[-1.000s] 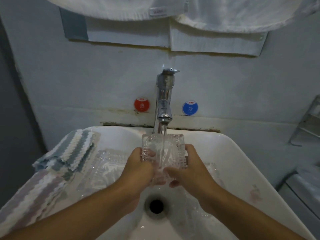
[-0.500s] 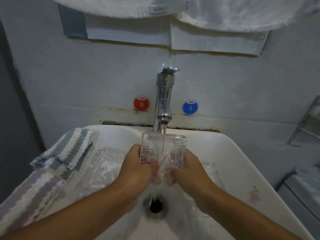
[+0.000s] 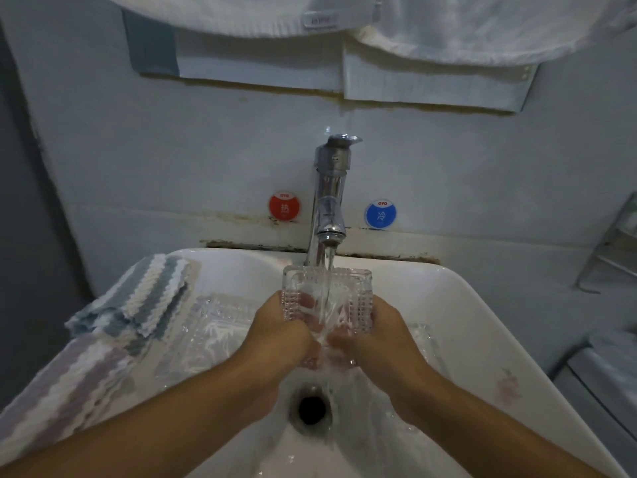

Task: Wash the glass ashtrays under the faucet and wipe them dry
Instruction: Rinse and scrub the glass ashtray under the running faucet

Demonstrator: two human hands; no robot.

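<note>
Under the faucet (image 3: pixel 329 191), hand-held ashtray (image 3: pixel 327 298)

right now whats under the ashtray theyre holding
Below the held ashtray lie the white sink and its open drain, water running into it. Both hands cover the ashtray's lower edge.

Ashtray (image 3: pixel 327 298) under faucet (image 3: pixel 329 201), cloth (image 3: pixel 144 298) left

You face a pale blue-grey wall (image 3: pixel 138 150), dimly lit, grimy brown seam (image 3: pixel 241 243) above the basin. Round red sticker (image 3: pixel 284 206) and round blue sticker (image 3: pixel 380 214) on it. White towels (image 3: pixel 482 25) hang overhead.
</note>
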